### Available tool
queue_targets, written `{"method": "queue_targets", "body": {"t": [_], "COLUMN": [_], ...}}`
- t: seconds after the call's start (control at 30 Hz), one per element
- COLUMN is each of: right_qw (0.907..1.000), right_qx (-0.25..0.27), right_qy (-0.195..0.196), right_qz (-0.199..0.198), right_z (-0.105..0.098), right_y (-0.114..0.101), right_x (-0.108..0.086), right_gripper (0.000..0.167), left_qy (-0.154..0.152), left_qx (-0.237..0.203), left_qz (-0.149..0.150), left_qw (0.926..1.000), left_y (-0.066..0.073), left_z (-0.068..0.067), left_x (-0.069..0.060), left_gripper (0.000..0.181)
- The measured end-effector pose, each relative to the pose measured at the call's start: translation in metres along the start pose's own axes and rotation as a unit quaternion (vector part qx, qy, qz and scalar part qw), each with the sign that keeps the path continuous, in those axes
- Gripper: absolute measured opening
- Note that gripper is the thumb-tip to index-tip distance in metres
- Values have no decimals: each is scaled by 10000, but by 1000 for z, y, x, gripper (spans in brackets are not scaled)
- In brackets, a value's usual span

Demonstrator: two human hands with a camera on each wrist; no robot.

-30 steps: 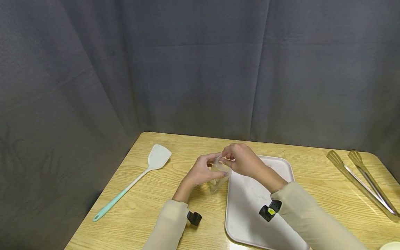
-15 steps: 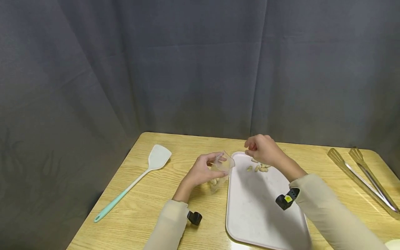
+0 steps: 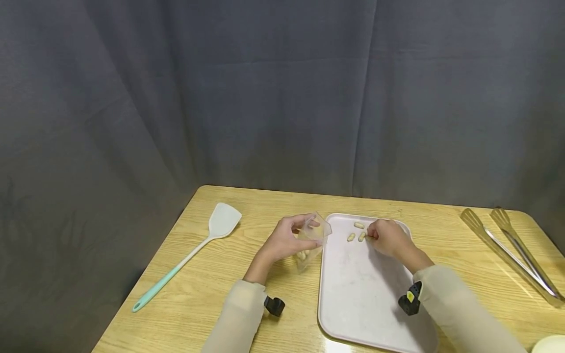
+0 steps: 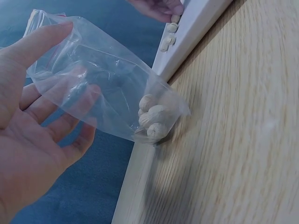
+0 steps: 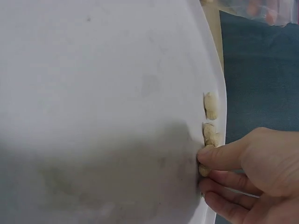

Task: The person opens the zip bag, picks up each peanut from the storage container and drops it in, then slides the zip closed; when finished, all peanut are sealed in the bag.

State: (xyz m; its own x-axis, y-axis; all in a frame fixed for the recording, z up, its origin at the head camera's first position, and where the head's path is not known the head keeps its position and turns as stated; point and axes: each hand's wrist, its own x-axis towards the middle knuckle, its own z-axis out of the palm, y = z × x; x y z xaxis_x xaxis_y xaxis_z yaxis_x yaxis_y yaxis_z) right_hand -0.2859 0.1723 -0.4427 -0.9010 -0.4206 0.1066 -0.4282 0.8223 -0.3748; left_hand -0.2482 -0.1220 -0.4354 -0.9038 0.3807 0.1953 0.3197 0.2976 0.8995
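Observation:
My left hand (image 3: 282, 240) holds a clear zip bag (image 4: 110, 70) at its mouth, thumb on one side and fingers on the other. Several unshelled peanuts (image 4: 154, 116) lie at the bag's bottom, just left of the pale tray (image 3: 357, 299). Over the tray's far end, my right hand (image 3: 390, 239) pinches a peanut (image 5: 204, 171) between thumb and fingers, low against the tray surface. More loose peanuts (image 3: 351, 237) lie beside its fingertips; the hand may cover others.
A turner (image 3: 224, 220) with a white blade and mint handle lies on the left of the wooden table (image 3: 265, 201). Metal tongs (image 3: 512, 260) lie at the right. Part of a pale round dish (image 3: 549, 345) shows at the lower right corner. Dark curtains surround the table.
My right hand has left the bag's mouth, moved right and come down to the peanuts on the tray, where it now pinches one. The left hand keeps holding the bag, whose mouth now gapes.

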Motion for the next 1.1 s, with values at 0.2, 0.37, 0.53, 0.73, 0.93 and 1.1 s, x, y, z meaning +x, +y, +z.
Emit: {"method": "queue_targets", "body": {"t": [0.2, 0.37, 0.53, 0.73, 0.93, 1.1], "right_qw": [9999, 9999, 9995, 9966, 9914, 9875], "right_qx": [87, 99, 113, 222, 465, 628], "right_qy": [125, 70, 187, 417, 560, 588], "right_qz": [-4, -13, -240, -672, -1088, -1319], "right_z": [2, 2, -3, -20, -37, -42], "right_y": [1, 1, 0, -19, -56, -86], "right_x": [0, 1, 3, 11, 20, 24], "right_gripper": [12, 10, 12, 11, 11, 12], "left_qy": [-38, 38, 69, 53, 97, 85], "left_qx": [-8, 38, 95, 159, 148, 109], "left_qz": [-16, -33, 10, 49, 70, 78], "left_qw": [10000, 10000, 9999, 9998, 9998, 9999], "left_y": [0, -1, -1, -2, -2, -2], "left_z": [0, 0, -1, -1, -2, -2], "left_x": [1, 0, -1, -1, -1, 0], "left_gripper": [68, 66, 65, 66, 65, 64]}}
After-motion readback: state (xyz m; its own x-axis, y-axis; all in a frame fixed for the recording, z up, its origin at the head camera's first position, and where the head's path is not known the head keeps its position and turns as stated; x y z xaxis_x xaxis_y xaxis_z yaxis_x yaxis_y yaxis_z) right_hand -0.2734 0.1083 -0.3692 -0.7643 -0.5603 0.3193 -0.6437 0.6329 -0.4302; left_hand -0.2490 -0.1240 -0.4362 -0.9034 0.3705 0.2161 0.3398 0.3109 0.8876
